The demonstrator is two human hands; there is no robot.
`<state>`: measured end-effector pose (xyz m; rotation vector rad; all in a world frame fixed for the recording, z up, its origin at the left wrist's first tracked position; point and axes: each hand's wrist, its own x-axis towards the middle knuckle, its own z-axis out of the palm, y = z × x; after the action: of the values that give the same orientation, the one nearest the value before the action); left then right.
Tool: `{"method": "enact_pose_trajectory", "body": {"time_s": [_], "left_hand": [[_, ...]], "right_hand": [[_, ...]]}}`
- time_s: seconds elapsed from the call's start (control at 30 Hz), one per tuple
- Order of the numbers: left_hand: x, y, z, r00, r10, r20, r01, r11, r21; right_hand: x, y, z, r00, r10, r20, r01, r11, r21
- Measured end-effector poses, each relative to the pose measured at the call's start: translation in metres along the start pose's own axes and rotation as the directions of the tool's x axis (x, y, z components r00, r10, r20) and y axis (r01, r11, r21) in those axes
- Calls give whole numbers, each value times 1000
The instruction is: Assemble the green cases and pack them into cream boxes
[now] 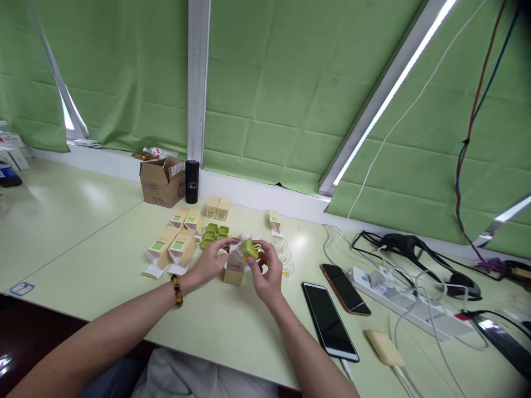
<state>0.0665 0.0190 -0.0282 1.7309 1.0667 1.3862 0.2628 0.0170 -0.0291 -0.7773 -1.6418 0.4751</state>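
In the middle of the table my right hand (pixel 267 273) grips a small clear container with a green cap (pixel 249 250) between thumb and fingers. It is held at the open top of a small cardboard box (pixel 234 275). My left hand (pixel 213 257) has its fingers closed on the left edge of that box, which stands upright. Just behind my left hand sit several green square caps (pixel 208 235). To the right of my right hand are several clear rounded pieces (pixel 285 260) with yellow spots inside. How far the container reaches into the box is hard to see.
Left of my hands stand several small open cartons (pixel 182 246). Behind are two shut cartons (pixel 218 208), a brown box (pixel 161 182) and a black tumbler (pixel 191 182). To the right lie two phones (pixel 329 320), a power strip (pixel 406 301) and loose cables.
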Motion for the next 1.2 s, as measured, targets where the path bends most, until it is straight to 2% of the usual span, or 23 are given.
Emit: {"method": "enact_pose_trajectory", "body": {"time_s": [0.2, 0.6, 0.97, 1.2], "left_hand": [[4, -3, 1, 998, -69, -3, 68, 992, -109], [5, -3, 1, 993, -118, -21, 114, 985, -127], [5, -5, 1, 993, -118, -13, 116, 986, -117], [6, -4, 2, 992, -126, -15, 122, 979, -163]], "right_hand": [[2, 1, 0, 996, 48, 81, -44, 998, -46], [0, -3, 3, 963, 41, 265, -5, 991, -135], [0, 1, 8, 972, -53, 227, 98, 977, -189], [-3, 5, 10, 987, -47, 156, 84, 968, -237]]}}
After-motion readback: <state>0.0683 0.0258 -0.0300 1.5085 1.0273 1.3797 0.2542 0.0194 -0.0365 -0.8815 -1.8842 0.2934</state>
